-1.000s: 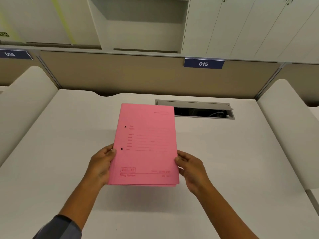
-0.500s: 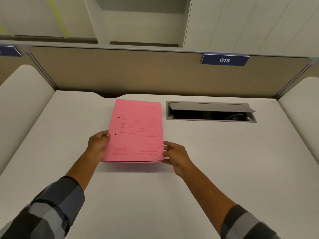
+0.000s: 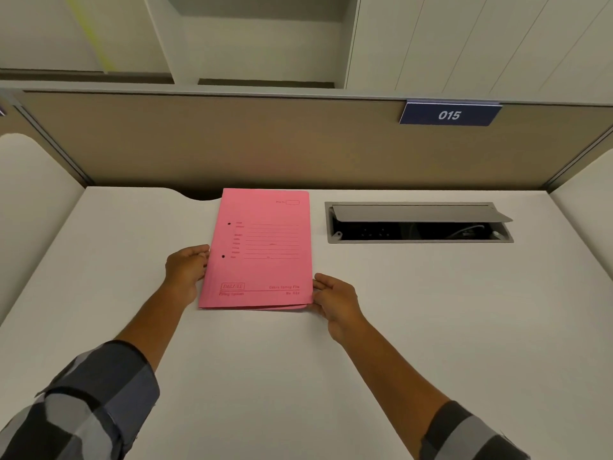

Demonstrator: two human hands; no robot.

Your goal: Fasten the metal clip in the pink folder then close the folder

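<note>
The pink folder lies closed and flat on the white desk, printed cover up, with two punch holes near its left edge. My left hand holds that left edge at mid height, fingers curled onto it. My right hand pinches the lower right corner, where the cover layers gape slightly. The metal clip is hidden inside the folder.
An open cable hatch with a raised grey flap is sunk into the desk right of the folder. A tan partition with a blue "015" label closes the back. White side panels flank the desk.
The folder went from being held up and tilted toward me to lying flat on the desk, farther from me. Both hands moved forward with it and stayed on its edges.
</note>
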